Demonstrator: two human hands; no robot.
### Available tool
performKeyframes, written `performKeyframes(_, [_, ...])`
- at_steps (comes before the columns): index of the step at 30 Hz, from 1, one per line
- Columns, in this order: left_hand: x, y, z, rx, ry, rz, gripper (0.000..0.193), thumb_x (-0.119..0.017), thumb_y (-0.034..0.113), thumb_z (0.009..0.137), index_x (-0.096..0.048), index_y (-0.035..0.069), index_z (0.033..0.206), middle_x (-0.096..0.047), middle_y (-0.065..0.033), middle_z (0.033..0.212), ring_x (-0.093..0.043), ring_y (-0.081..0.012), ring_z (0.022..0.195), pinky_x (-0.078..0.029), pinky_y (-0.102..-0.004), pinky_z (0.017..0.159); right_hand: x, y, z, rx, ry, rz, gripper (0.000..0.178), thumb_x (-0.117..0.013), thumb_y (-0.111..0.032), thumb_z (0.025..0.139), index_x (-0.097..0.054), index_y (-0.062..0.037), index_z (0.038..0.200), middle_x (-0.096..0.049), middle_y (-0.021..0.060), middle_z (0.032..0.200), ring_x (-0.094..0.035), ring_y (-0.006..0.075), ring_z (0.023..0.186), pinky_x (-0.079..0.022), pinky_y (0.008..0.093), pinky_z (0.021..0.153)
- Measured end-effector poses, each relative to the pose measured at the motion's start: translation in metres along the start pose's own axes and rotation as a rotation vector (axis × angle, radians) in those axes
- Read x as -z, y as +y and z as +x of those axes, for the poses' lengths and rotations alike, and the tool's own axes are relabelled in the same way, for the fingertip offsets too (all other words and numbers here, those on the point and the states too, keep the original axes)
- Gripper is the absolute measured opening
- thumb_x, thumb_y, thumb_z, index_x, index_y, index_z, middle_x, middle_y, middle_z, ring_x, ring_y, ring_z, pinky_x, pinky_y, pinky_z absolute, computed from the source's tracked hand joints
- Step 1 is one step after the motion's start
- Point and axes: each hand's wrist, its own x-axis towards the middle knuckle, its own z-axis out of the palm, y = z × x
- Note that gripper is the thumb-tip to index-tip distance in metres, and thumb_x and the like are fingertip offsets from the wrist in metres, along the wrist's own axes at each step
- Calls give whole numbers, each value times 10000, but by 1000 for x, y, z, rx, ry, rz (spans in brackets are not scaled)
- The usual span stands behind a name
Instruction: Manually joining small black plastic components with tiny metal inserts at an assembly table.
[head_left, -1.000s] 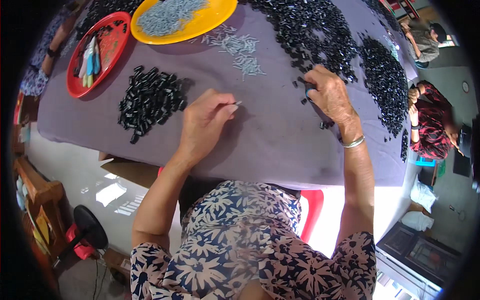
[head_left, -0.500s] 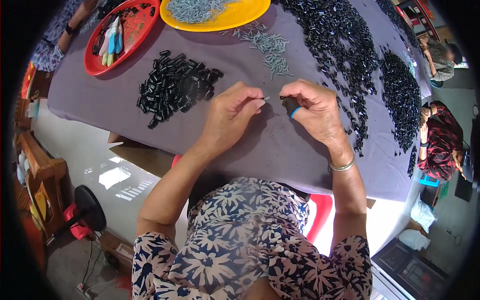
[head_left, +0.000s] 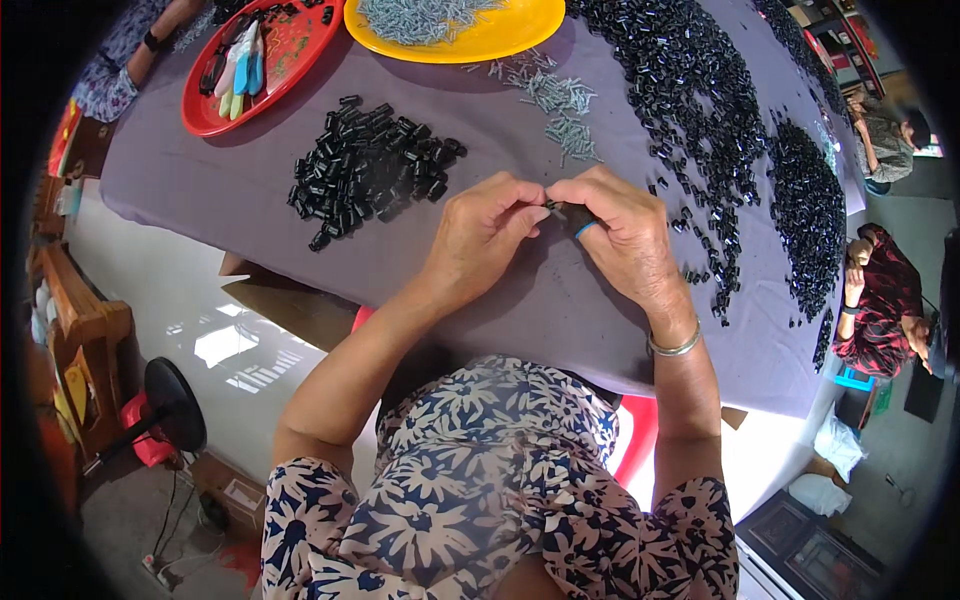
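Over the table my left hand and my right hand meet fingertip to fingertip, both pinching. Between them shows a tiny dark piece, mostly covered by the fingers. My left hand grips a small grey screw-like pin, now largely hidden. My right hand has a small black piece in its pinch, and its thumb wears a dark cover with a blue band. Left of my hands lies a heap of short black cylinder-shaped pieces. Beyond my fingers, small grey screw-like pins lie scattered.
A yellow plate of grey pins stands at the far side, beside a red tray with coloured-handled tools. Large spreads of black pieces cover the right side. Another person's arm is at the far left; two people are at right.
My hands have come together, closing the gap between their fingertips. The grey pin that stuck out from my left fingers is now mostly hidden. The view has shifted slightly.
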Motion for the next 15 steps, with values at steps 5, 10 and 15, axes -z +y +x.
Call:
performKeyframes(5, [2,0,3,-15,-3,-13,122,-647,-14,890,-657,-27,1011,-620,-87,830,-666,-167,716,-513,-290,642,1,1,2,45,0,-101,315,-640,130,707,-661,-22,981,-658,101,856,-657,275,766,-520,336,678])
performKeyframes(10, [2,1,1,54,-22,-2,121,-632,15,914,-681,-3,1023,-613,-71,818,-660,-153,719,-505,-274,643,3,1,3,103,7,-110,330,-616,124,688,-644,-33,978,-622,105,843,-632,303,793,-513,378,692])
performKeyframes(15, [3,3,-3,45,-70,7,118,-625,10,929,-691,-4,1026,-629,-60,841,-655,-126,757,-513,-258,665,1,-2,-3,120,-68,-6,399,-601,108,655,-637,-27,1029,-600,119,891,-609,332,850,-507,410,737])
